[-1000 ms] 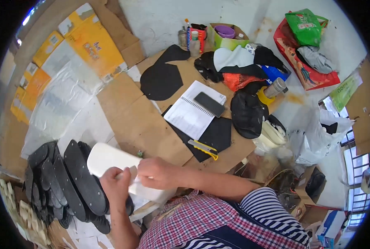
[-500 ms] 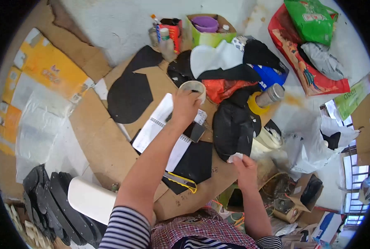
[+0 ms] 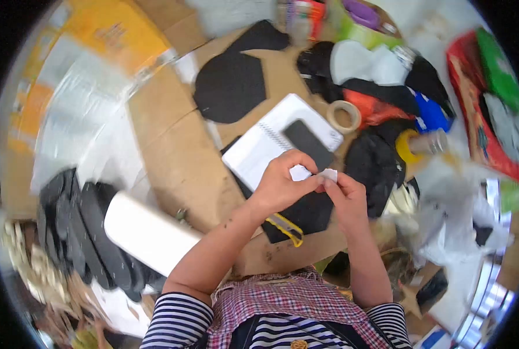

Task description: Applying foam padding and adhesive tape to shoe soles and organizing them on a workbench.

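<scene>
Over the black flat sheet [image 3: 309, 218], my left hand [image 3: 280, 183] and my right hand [image 3: 349, 200] meet with fingers pinched. Between their fingertips is a small white piece [image 3: 329, 174], which looks like paper or tape. Some white also shows between the left thumb and forefinger. Just beyond the hands lies an open spiral notebook [image 3: 256, 152] with a dark phone [image 3: 306, 141] on it. A roll of tape [image 3: 331, 117] rests at the notebook's far right. Nearer me, a yellow utility knife [image 3: 287, 229] lies on the black sheet, below the left wrist.
Black cut shapes [image 3: 230, 87] lie on the cardboard [image 3: 166, 128] at the far left. A black bundle [image 3: 376, 166] and a jar with a yellow base [image 3: 425, 142] stand right. A white rounded object [image 3: 146, 230] juts in at left, beside stacked black pieces [image 3: 90, 238].
My left hand has let go of the tape roll and come down to my right hand at the white piece. The roll now lies beside the notebook. The whole view has shifted.
</scene>
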Demonstrator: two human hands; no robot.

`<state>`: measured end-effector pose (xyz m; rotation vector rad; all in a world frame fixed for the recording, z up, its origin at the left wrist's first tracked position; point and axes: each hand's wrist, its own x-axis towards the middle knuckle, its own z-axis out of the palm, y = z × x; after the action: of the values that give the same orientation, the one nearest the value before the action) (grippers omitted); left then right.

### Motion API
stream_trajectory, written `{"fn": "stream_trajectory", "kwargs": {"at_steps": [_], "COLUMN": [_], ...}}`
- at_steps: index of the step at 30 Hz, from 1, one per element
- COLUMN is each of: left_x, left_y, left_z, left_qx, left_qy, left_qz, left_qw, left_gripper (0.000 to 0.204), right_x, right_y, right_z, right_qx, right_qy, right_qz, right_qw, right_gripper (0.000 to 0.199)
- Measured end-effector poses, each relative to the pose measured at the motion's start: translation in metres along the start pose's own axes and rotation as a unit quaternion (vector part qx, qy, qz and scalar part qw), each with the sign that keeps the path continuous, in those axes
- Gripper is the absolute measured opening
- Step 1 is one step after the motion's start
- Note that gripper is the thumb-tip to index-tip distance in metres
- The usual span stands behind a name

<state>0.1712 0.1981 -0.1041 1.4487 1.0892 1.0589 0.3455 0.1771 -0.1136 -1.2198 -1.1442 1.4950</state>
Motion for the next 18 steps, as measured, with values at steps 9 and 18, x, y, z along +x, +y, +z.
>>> {"fn": "stream_trajectory", "kwargs": {"at_steps": [9,18], "left_x": [-0.15,-0.288], "left_y": [0.031,0.036], "left_z": [-0.111,-0.15], "left_qx": [0.036,0.014], "left_qy": [0.229,0.374], "left_qz": [-0.008,-0.084], "left_qw": [0.973,0.924], "left_gripper": [0.01,0.022], "right_x": [-0.032,-0.071], "right_y": [-0.016,0.006], "right_z": [0.151,0.259], "right_qx": [-0.021,-0.09], "right_qy": [-0.197,-0.357], "right_qz": [-0.025,0.031], "right_qw": [0.98,0.929], "right_gripper": [0.028,0.017]}}
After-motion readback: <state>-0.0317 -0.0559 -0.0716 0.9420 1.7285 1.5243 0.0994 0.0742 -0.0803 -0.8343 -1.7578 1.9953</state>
